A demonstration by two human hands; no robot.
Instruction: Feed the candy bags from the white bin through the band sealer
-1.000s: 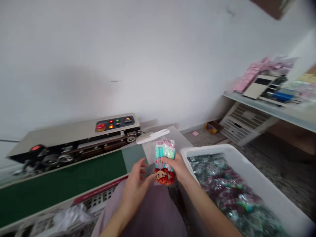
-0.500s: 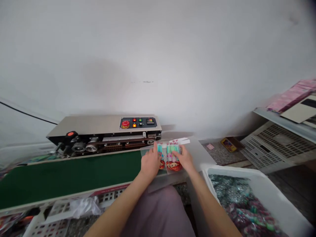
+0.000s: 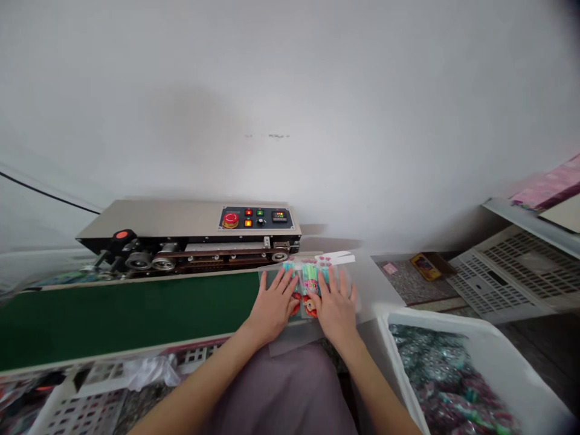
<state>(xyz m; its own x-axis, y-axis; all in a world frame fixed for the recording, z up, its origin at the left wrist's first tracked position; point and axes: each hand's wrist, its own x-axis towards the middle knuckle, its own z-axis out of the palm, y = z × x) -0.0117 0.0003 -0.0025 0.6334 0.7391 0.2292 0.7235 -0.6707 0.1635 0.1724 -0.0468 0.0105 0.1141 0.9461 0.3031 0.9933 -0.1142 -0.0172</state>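
Observation:
Two clear printed packets with green, blue and red colouring lie side by side at the right end of the green conveyor belt. My left hand rests flat on the left packet, its fingers spread. On the right packet lies my right hand, also flat with fingers apart. Much of both packets is hidden under the hands. Just behind the belt stands a sealing machine with a red stop button, lit switches and a digital display. White strips lie at the packets' far edge.
At lower right stands a white bin holding many shiny wrapped packets. Grey plastic crates and a small yellow box are beyond it. White baskets sit below the belt at lower left. A wall rises behind the machine.
Both hands have gone from gripping the packets' edges to lying flatter with fingers spread over them. The right hand covers more of the right packet. The camera view has shifted slightly.

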